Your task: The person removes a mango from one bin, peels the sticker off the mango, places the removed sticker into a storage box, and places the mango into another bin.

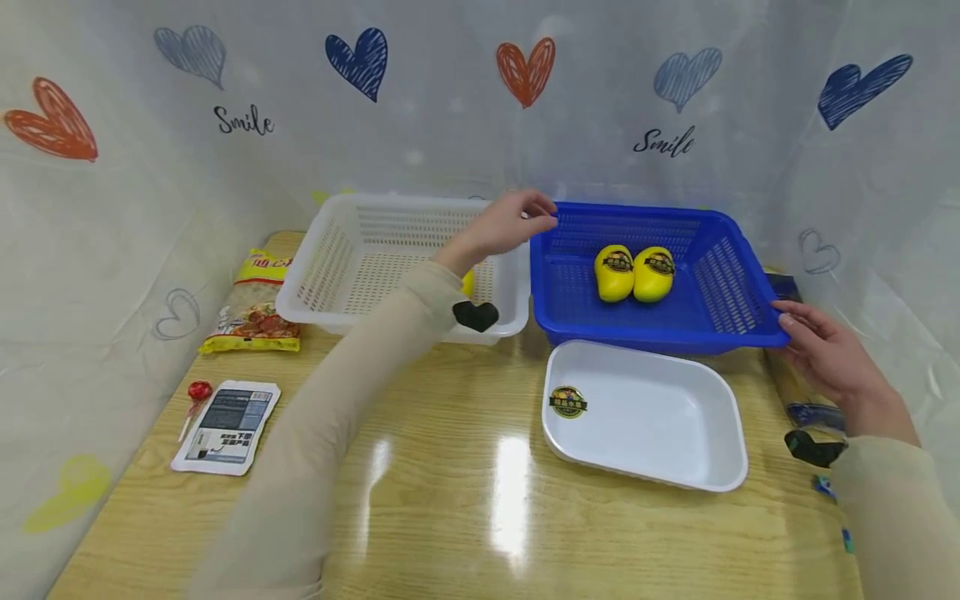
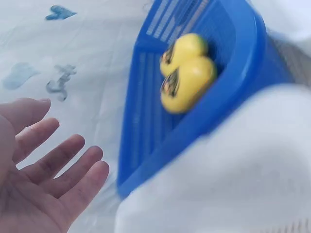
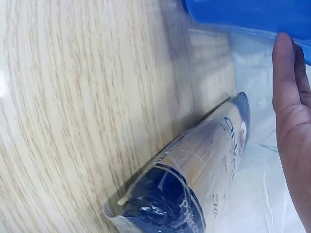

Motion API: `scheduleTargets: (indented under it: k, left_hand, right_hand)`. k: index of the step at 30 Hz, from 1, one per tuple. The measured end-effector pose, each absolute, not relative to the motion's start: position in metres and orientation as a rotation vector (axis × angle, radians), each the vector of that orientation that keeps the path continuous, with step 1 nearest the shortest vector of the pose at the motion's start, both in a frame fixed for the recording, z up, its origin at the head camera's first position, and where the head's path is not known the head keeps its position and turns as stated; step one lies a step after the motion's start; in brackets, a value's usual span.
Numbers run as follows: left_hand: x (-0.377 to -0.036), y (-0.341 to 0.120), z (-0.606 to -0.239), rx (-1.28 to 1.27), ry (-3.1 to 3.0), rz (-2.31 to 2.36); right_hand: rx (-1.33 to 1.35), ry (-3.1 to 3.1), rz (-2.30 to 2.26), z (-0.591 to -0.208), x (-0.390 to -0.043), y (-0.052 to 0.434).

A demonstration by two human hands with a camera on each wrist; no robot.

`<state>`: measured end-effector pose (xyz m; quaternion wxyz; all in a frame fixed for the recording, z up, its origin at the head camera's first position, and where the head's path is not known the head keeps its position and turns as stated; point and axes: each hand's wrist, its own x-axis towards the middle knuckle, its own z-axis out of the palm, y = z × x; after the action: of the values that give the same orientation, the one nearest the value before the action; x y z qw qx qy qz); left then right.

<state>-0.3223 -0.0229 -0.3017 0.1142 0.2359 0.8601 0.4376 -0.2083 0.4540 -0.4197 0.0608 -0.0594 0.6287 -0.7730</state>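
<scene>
My left hand hovers over the seam between the white basket and the blue basket, fingers relaxed and holding nothing. The left wrist view shows its open palm beside the blue basket. Two yellow fruits with dark stickers lie side by side in the blue basket, also seen as yellow fruits. My right hand lies with straight fingers at the blue basket's front right corner; contact is unclear. A small yellow thing in the white basket is mostly hidden by my left forearm.
A white tray with a round sticker sits in front of the blue basket. A snack bag, a red lollipop and a flat packet lie at the left. A long wrapped pack lies under my right hand.
</scene>
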Motion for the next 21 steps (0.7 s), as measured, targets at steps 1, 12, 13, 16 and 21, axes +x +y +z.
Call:
scheduleTargets:
  k: [1,12,13,16,21]
  left_hand:
    - [-0.325,-0.011,-0.306,0.697,2.508,1.276]
    - [-0.334,0.061,-0.342,0.558,2.386,1.397]
    - [-0.334,0.063,-0.343,0.547,2.383,1.405]
    - [-0.335,0.066,-0.346,0.520,2.369,1.427]
    - [-0.335,0.067,-0.350,0.503,2.362,1.430]
  right_hand:
    - [-0.177,1.902,-2.349,-0.420,-0.207,0.454]
    - [-0.157,1.899,-2.350,-0.422,-0.206,0.453]
    - [-0.156,1.899,-2.351,-0.422,-0.206,0.453]
    - [-0.175,1.867,-2.364,-0.421,-0.206,0.453]
    - [-0.187,1.851,-2.354,-0.421,-0.207,0.454]
